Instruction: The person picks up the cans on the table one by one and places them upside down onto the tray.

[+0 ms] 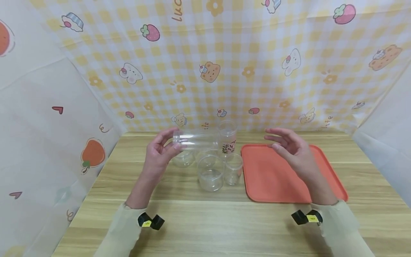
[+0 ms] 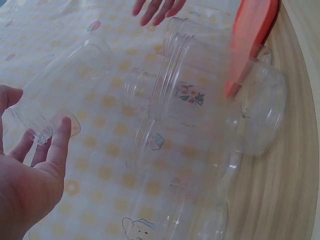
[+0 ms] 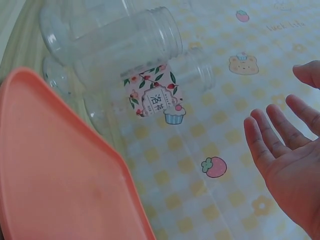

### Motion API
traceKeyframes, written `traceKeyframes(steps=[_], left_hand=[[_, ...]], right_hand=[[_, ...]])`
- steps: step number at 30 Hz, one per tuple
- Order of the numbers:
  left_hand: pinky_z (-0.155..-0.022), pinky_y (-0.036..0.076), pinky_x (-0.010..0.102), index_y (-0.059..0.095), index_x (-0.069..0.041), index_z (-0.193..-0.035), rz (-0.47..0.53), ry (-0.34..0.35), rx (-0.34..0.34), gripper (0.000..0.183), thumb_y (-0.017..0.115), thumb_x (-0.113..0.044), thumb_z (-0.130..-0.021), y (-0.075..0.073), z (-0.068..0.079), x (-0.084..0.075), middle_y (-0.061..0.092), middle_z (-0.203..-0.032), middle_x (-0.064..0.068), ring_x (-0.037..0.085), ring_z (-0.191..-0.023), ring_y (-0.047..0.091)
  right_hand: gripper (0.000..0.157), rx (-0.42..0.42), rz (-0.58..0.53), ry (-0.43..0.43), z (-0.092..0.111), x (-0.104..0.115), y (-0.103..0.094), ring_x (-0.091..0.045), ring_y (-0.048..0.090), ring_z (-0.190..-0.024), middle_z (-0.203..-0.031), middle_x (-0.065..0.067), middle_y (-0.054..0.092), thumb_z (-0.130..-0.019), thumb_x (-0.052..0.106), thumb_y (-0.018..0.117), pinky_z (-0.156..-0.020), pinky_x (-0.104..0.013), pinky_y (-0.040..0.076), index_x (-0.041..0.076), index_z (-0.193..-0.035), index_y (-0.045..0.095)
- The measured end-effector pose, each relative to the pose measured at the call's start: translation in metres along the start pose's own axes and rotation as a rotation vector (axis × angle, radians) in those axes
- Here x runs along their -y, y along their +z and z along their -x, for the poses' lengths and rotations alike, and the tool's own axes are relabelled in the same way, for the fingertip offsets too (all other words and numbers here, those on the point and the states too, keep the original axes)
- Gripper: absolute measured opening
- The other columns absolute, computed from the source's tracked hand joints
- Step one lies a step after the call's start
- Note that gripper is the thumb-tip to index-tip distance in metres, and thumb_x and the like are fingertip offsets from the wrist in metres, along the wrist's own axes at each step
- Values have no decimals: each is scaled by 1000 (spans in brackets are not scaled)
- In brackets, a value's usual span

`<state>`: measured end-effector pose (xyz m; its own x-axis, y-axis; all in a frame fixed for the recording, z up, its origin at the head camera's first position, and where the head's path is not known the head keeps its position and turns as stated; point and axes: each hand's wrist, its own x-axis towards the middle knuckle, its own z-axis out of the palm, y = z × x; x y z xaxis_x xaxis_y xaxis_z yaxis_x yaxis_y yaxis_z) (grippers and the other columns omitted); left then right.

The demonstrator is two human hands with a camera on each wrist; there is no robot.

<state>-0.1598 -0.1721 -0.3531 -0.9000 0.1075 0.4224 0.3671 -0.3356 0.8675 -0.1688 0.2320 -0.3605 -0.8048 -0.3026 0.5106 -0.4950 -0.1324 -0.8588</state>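
My left hand (image 1: 157,153) grips a tall clear jar (image 1: 197,140) by its threaded neck. The jar lies sideways in the air above the other jars, its base pointing right. In the left wrist view, thumb and fingertips pinch the rim of this see-through jar (image 2: 65,75). Over the back of the orange tray (image 1: 269,178) hovers my right hand (image 1: 293,150), fingers spread and lightly bent, palm bare in the right wrist view. Below the held jar stand a wide clear jar (image 1: 211,180) and a narrower one (image 1: 233,173).
Behind those, a tall jar (image 1: 228,146) bears a pink floral label (image 3: 155,92). A rounded clear jar (image 1: 183,160) stands to the left, partly hidden by the held jar. The wooden table (image 1: 205,228) meets a yellow checked cloth (image 1: 250,89) at its back edge.
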Motion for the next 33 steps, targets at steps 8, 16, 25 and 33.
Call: traceKeyframes(steps=[8,16,25,33], left_hand=[[-84,59,37,57,4,-135,1,7,5,47,60,13,-89,3,1,3,58,-129,20,27,-98,69],[-83,60,34,57,2,-136,-4,-4,8,48,61,12,-90,6,0,4,58,-130,19,23,-92,68],[-86,59,39,57,3,-134,11,-14,12,47,63,13,-88,9,-1,9,57,-128,18,30,-98,68],[-86,59,38,58,1,-134,29,-19,8,48,63,12,-88,10,-2,14,57,-126,18,30,-99,67]], right_hand=[[45,18,-11,-8,-2,-4,3,-41,52,-128,-141,-27,51,-96,-18,53,-100,-42,51,-14,-140,45],[45,35,-14,-12,-3,-6,6,-41,51,-128,-142,-27,51,-97,-17,53,-100,-42,51,-14,-141,45],[46,34,-3,27,-6,-5,12,-39,51,-129,-144,-25,50,-97,-15,55,-101,-44,50,-11,-142,47],[46,41,-7,35,-8,-6,18,-41,51,-129,-143,-25,50,-96,-15,56,-101,-46,50,-11,-141,47]])
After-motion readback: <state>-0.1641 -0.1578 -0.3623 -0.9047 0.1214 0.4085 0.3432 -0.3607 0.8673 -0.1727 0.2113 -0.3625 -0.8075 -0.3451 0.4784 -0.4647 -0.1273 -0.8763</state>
